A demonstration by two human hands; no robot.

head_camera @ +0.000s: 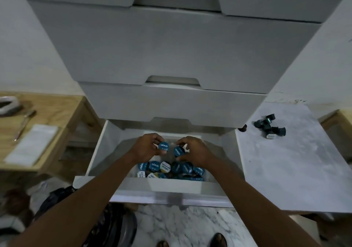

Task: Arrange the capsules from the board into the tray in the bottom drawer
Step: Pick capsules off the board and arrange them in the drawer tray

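Note:
The bottom drawer [99, 147] of a white cabinet stands pulled out. Inside it a white tray [171, 185] holds several blue-lidded capsules [171, 167], a few with white and yellow lids. My left hand [144, 147] pinches one blue capsule [163, 146] above the tray. Beside it, my right hand [192, 151] grips another blue capsule [178, 151]. On the marble board [285, 161] to the right lies a small heap of dark teal capsules [269, 126], and one dark capsule [243, 128] sits alone by the cabinet.
Two shut white drawers [171, 104] hang above the open one. At the left is a wooden table [62, 113] with a spoon [23, 125] and a white paper pad [32, 145]. Dark bags [85, 218] lie on the marble floor, where my feet [219, 240] show.

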